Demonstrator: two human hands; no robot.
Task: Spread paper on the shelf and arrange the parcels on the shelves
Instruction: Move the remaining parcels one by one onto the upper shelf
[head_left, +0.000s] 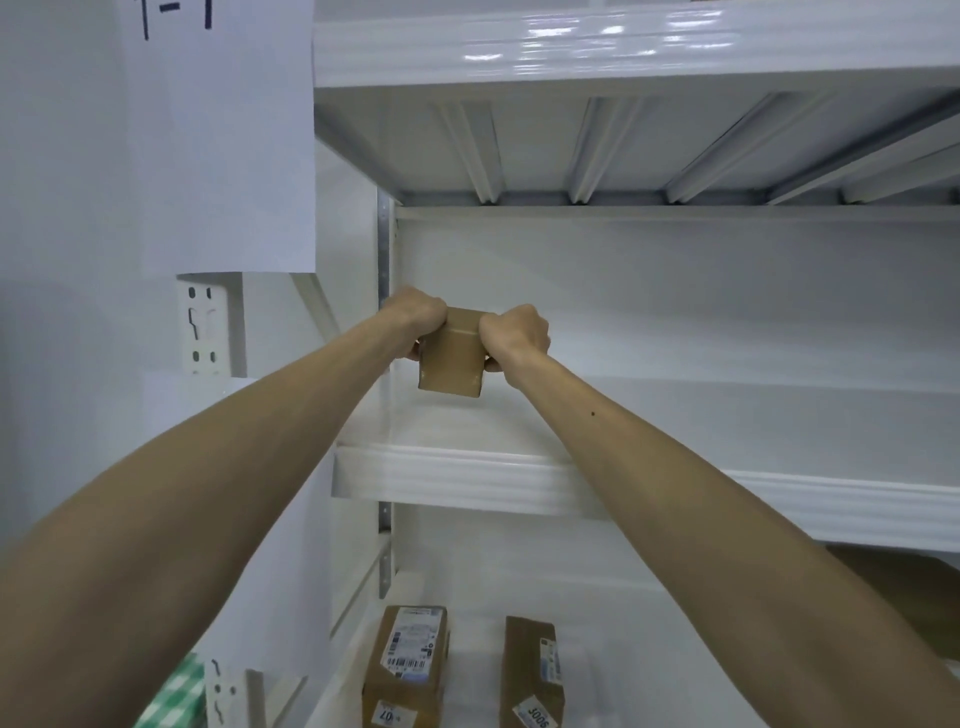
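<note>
Both hands — left hand (418, 319), right hand (517, 335) — gripped a small parcel (451, 358) over the middle shelf (467, 480); next, probably, setting it down at the left end.

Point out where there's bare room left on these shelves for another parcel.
The middle shelf is bare from the box rightward to the frame edge. The left hand and right hand grip the box by the left upright. The lower shelf is more crowded, with only a narrow gap between the left parcel and middle parcel, and a brown parcel at far right.
</note>
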